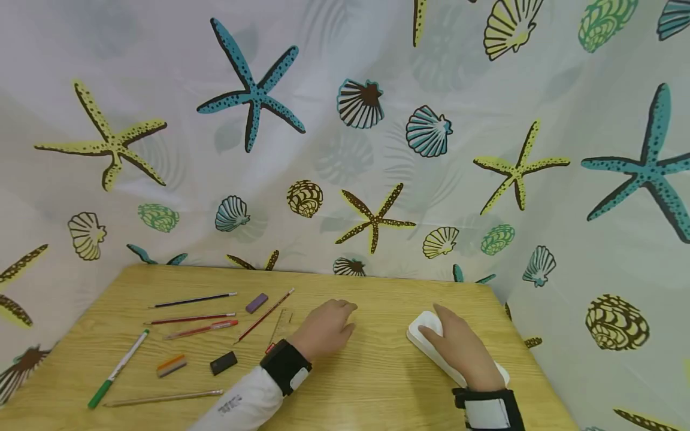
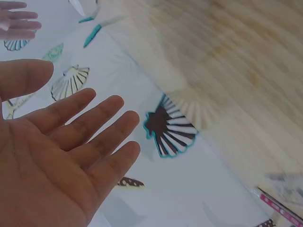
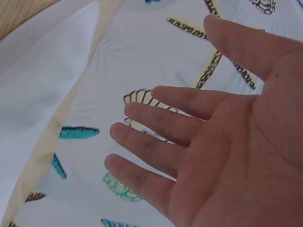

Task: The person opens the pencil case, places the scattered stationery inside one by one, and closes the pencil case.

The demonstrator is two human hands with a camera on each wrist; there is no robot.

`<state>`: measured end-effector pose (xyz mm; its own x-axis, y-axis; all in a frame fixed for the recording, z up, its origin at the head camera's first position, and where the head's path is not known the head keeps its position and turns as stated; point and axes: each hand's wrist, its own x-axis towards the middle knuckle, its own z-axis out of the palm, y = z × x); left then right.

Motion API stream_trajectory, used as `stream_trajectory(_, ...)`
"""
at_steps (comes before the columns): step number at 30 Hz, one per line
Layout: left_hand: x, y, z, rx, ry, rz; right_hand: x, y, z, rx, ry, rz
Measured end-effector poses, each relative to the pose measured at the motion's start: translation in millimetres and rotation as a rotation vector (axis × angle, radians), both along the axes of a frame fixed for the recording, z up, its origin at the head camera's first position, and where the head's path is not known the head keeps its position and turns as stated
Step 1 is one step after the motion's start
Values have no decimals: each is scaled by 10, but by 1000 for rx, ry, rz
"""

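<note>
My left hand (image 1: 324,330) hovers over the middle of the wooden table (image 1: 372,389), beside a clear ruler (image 1: 281,326). In the left wrist view the palm of that hand (image 2: 71,161) faces the camera, fingers extended and nothing in it. A long white case-like thing (image 1: 418,328) with rounded ends lies slantwise on the right. Over it is my right hand (image 1: 458,344), covering its middle in the head view. The right wrist view has this hand (image 3: 222,146) with fingers extended and an empty palm, the white thing (image 3: 42,99) at its side.
Left of the ruler lie a striped pencil (image 1: 264,315), a purple eraser (image 1: 256,303), a dark pencil (image 1: 194,300), a red pencil (image 1: 190,318), a red pen (image 1: 202,329), a black eraser (image 1: 223,363), an orange-grey eraser (image 1: 171,366), a green-capped marker (image 1: 118,369) and a plain pencil (image 1: 163,398). Shell-patterned cloth (image 1: 302,227) borders the table.
</note>
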<state>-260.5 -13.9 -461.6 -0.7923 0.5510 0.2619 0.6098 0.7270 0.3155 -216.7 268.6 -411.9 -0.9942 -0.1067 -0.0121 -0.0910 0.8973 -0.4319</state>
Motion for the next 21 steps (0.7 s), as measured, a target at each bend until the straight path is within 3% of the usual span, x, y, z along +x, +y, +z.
stream_trajectory(5, 63, 177, -84, -42, 1, -42, 64, 476, -163, 82, -46, -68)
stream_trajectory(9, 142, 348, -193, -75, -10, -79, 141, 767, -316, 134, -139, -117)
stream_trajectory(15, 214, 672, -245, -142, 39, -153, 210, 906, -432, 73, -259, -149)
stream_trajectory(21, 207, 1012, -221, -253, 152, -222, 225, 888, -468, 53, -259, -144)
